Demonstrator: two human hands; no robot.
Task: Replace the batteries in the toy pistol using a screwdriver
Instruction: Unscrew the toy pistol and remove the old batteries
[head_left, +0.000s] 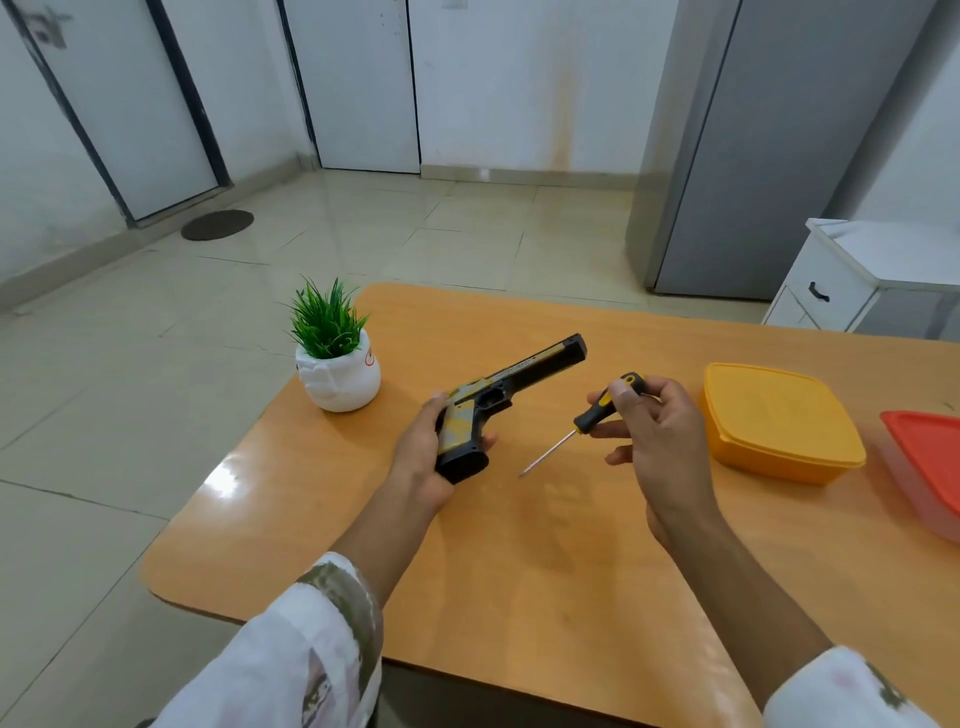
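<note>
Left hand (415, 454) grips pistol (519, 371), muzzle far-right; right hand (660, 447) pinches screwdriver (597, 410), tip seemingly near-left

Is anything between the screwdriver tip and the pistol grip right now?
Nothing visible. Only bare table shows between the screwdriver in the right hand and the toy pistol, whose grip the left hand holds.
</note>
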